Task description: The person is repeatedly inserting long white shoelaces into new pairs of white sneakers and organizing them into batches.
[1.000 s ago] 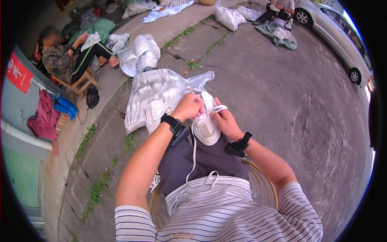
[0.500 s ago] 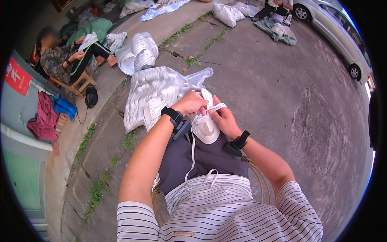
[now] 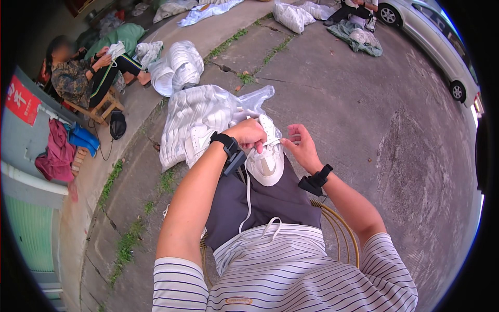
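A white sneaker (image 3: 266, 169) with a beige toe patch rests on my dark-trousered lap, toe toward me. My left hand (image 3: 248, 133) is closed against the lacing area on the shoe's left side; what its fingertips grip is hidden. To the right of the shoe, my right hand (image 3: 301, 149) pinches a white shoelace (image 3: 274, 141) between thumb and forefinger, the other fingers raised and curled. The lace runs across the eyelets toward my left hand. A loose lace end (image 3: 249, 203) hangs down over my lap. Another white shoe (image 3: 197, 141) lies beyond my left wrist.
A clear plastic bag (image 3: 192, 106) packed with white shoes stands just ahead of my lap. More filled bags (image 3: 179, 67) lie farther off. A seated person (image 3: 78, 78) handles a white item at the left. A silver car (image 3: 431, 41) is parked at far right.
My right hand has shifted right and slightly up, away from the shoe, and the lace loop it held is drawn out flatter. My left hand stays by the eyelets.
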